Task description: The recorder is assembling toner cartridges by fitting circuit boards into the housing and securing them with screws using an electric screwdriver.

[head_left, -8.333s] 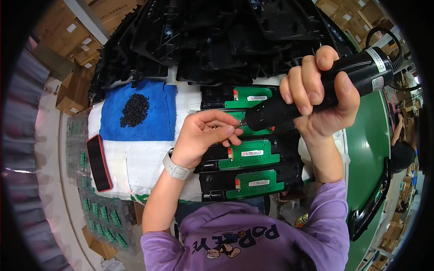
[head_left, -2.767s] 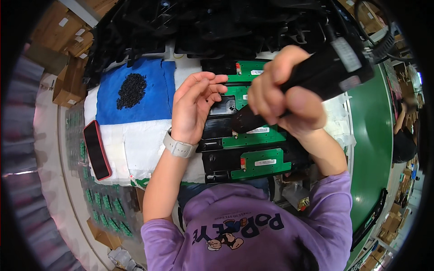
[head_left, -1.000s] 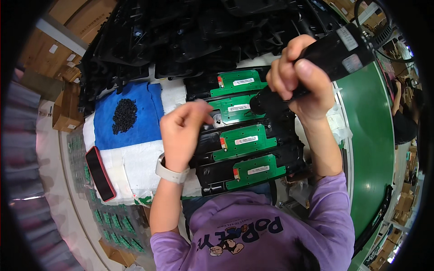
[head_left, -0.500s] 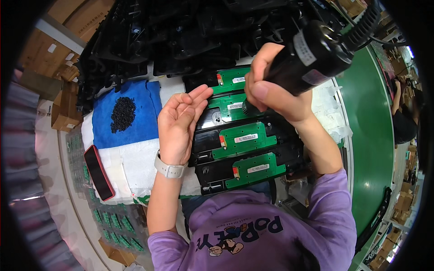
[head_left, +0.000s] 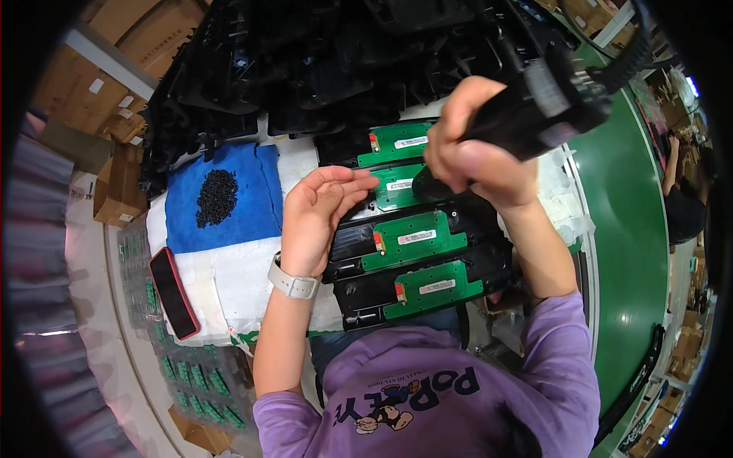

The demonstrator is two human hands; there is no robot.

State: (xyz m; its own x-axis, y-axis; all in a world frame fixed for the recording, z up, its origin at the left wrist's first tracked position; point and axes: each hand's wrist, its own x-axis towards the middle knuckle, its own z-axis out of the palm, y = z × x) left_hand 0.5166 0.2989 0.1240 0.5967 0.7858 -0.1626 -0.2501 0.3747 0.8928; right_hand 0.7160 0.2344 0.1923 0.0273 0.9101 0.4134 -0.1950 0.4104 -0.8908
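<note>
My right hand (head_left: 485, 156) is wrapped round a black electric screwdriver (head_left: 527, 114), a thick cable running from its back end. Its tip end points down at the second green circuit board (head_left: 389, 200) from the top; the exact contact is hidden. Beside that board's left end is my left hand (head_left: 317, 210), thumb drawn in against the fingers; what they hold, if anything, is too small to make out. The boards lie in black plastic housings (head_left: 351, 244), stacked in a row, among them a third board (head_left: 412, 250) and a nearest board (head_left: 427, 299).
A blue cloth (head_left: 259, 221) on the left bears a pile of small black pieces (head_left: 217, 197). A red-edged phone (head_left: 174, 294) lies near the table's left edge. Black plastic parts (head_left: 328, 61) crowd the far side. A green surface (head_left: 630, 252) runs along the right.
My left hand has shifted slightly right and down, its fingers drawn closer together beside the second board. The screwdriver has tilted and moved slightly right, still over that board. The view has shifted slightly.
</note>
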